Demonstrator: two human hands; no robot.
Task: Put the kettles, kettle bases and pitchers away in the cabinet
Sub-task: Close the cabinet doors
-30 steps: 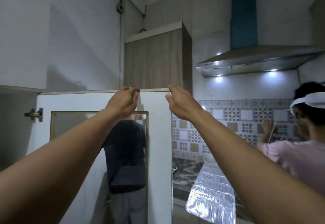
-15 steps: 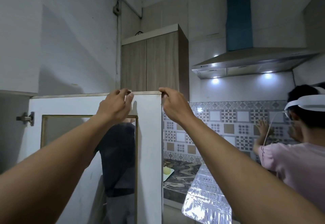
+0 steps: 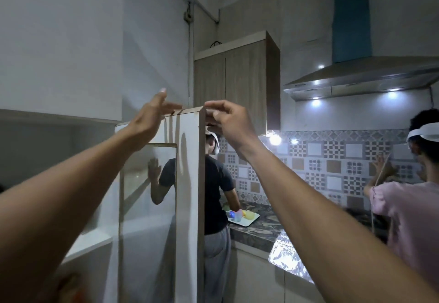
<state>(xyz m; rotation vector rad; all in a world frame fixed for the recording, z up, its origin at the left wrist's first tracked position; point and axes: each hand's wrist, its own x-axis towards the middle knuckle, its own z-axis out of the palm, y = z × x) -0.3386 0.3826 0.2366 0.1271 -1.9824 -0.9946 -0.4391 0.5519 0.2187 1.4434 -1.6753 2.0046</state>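
The white cabinet door [image 3: 187, 183] with a glass panel stands open, nearly edge-on to me. My left hand [image 3: 152, 117] hovers at its top edge with fingers spread and grips nothing. My right hand [image 3: 228, 122] pinches the door's top outer corner between thumb and fingers. To the left, the cabinet [image 3: 92, 243] shows a white shelf, partly seen through the glass. No kettle, kettle base or pitcher is in view.
A person in a black shirt [image 3: 216, 183] stands right behind the door at the counter [image 3: 256, 231], by a tray [image 3: 242, 219] of coloured items. A person in pink [image 3: 403, 219] is at the right. A wooden wall cabinet [image 3: 237, 81], range hood [image 3: 361, 76] and foil sheet [image 3: 289, 255] lie ahead.
The door has swung and now looks much narrower, more edge-on. My left hand has come off the top edge and spread its fingers. My right hand stays at the corner.
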